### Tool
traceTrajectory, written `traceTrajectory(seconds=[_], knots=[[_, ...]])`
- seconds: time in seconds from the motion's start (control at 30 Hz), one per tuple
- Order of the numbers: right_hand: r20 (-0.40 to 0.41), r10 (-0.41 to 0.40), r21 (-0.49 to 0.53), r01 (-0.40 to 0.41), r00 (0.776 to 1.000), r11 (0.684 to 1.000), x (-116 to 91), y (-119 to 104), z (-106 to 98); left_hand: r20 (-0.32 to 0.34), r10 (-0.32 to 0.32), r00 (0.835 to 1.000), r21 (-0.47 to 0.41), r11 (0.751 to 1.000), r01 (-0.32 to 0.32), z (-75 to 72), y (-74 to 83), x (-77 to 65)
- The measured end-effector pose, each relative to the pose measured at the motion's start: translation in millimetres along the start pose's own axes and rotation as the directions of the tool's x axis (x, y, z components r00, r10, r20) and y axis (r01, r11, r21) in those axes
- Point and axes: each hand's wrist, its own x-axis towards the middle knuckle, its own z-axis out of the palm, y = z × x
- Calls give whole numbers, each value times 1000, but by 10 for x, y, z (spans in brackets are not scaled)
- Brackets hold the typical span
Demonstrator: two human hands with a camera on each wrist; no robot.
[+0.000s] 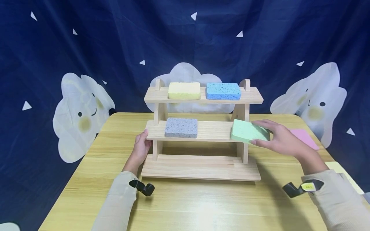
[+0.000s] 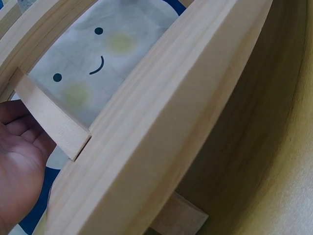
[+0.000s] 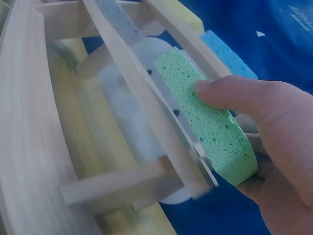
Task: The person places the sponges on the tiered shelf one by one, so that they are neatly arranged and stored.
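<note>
A light wooden three-tier display shelf (image 1: 199, 167) stands on the table. At the left end of its middle tier, my left hand (image 1: 140, 150) holds the board, thumb near the top edge; in the left wrist view its fingers (image 2: 24, 120) go partly behind an upright. My right hand (image 1: 281, 138) pinches a green sponge (image 1: 245, 130) between thumb and fingers at the right end of the middle tier. The sponge looks slightly tilted in the right wrist view, and whether it touches the board I cannot tell. A grey sponge (image 1: 181, 127) lies on that tier's left part.
On the top tier sit a yellow sponge (image 1: 184, 91) and a blue sponge (image 1: 223, 91). A pink piece (image 1: 304, 138) lies on the table behind my right forearm, with a pale yellow one (image 1: 342, 173) near the right edge. A dark blue curtain (image 1: 245, 48) hangs behind.
</note>
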Motion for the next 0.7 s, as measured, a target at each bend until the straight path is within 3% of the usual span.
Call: traceTrajectory(seconds=[0.33, 0.7], knots=[[79, -85, 20, 84, 993, 996, 408, -124, 134, -17, 8, 1000, -21, 1000, -8, 12, -4, 8], [119, -151, 44, 147, 981, 988, 620, -131, 263, -9, 6, 1000, -15, 1000, -6, -2, -11, 19]])
